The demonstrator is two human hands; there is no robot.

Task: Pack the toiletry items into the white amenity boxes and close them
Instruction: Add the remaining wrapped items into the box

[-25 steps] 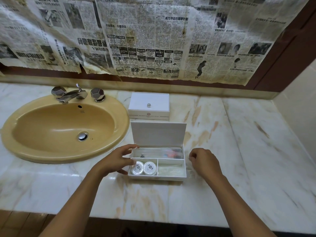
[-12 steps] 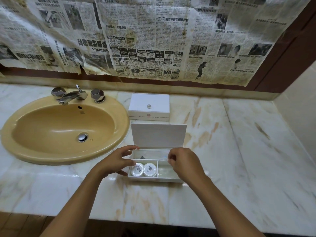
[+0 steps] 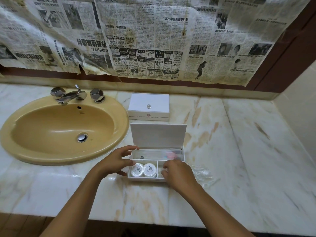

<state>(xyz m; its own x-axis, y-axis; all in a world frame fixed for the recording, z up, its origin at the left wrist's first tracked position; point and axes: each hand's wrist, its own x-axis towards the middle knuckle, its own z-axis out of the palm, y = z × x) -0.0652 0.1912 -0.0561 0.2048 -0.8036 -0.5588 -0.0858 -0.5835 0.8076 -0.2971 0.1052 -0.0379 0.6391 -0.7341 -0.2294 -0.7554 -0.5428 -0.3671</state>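
Open amenity box [image 3: 147,178] near front edge of surface [image 3: 239,151], lid up, two round soaps [image 3: 143,169] in front-left compt, wrapped items in rear compt. Left hand [image 3: 114,162] spread, steadying box's left wall; right hand [image 3: 177,173] curled over front-right compt, prob. tucking clear packet, grip hidden, cannot tell. Risk: clear wrapper [image 3: 201,173] trailing over right wall, could jam lid on closing; 2nd box [image 3: 148,106] shut behind.

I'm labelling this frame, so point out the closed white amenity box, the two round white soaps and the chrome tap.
Closed white amenity box [image 3: 148,103], head view, lid top.
Two round white soaps [image 3: 143,169], head view, where they meet.
Chrome tap [image 3: 71,96], head view, spout.
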